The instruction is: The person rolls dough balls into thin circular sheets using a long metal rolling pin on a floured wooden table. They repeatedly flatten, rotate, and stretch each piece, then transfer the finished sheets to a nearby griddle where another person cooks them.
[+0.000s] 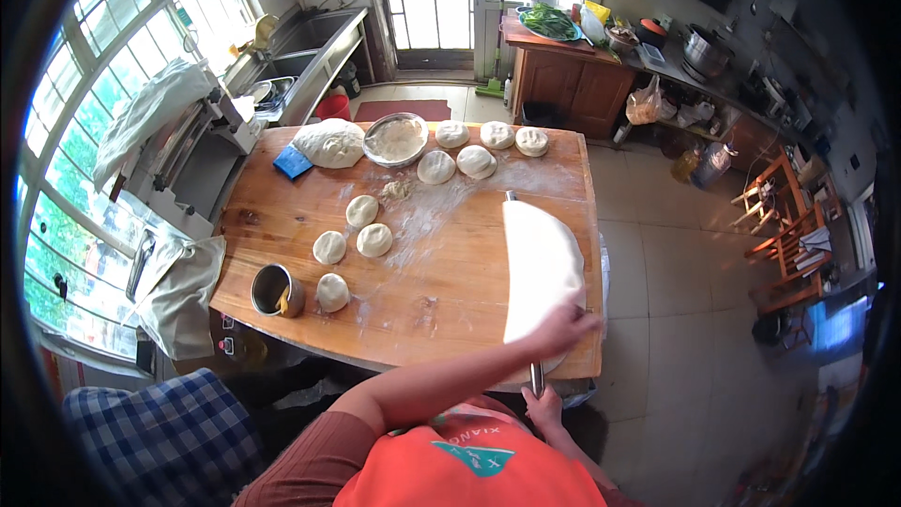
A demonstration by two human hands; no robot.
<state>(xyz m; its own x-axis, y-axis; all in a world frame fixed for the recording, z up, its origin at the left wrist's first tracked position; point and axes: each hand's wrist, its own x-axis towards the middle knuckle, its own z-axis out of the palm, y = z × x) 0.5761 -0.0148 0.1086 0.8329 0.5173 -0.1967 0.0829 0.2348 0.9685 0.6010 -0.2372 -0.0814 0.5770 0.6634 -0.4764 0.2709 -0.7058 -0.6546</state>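
Observation:
A large white sheet of dough (542, 267) lies in a half-moon along the right side of the wooden table (450, 296). A metal rod end (510, 195) pokes out at its far tip, and a metal handle (537, 374) at its near end. My right hand (543, 407) grips that handle just off the table's front edge. Reaching across from the left, my left hand (566, 327) is over the near right part of the sheet. It is blurred, so whether its fingers hold the dough is unclear. Whatever runs between the two metal ends is hidden by dough.
Several round dough pieces (373, 240) sit left of centre and along the back. A metal cup (276, 291) stands front left. A floury bowl (395, 140), a big dough lump (331, 143) and a blue scraper (292, 162) are at the back. A dough machine (190, 155) flanks the left edge.

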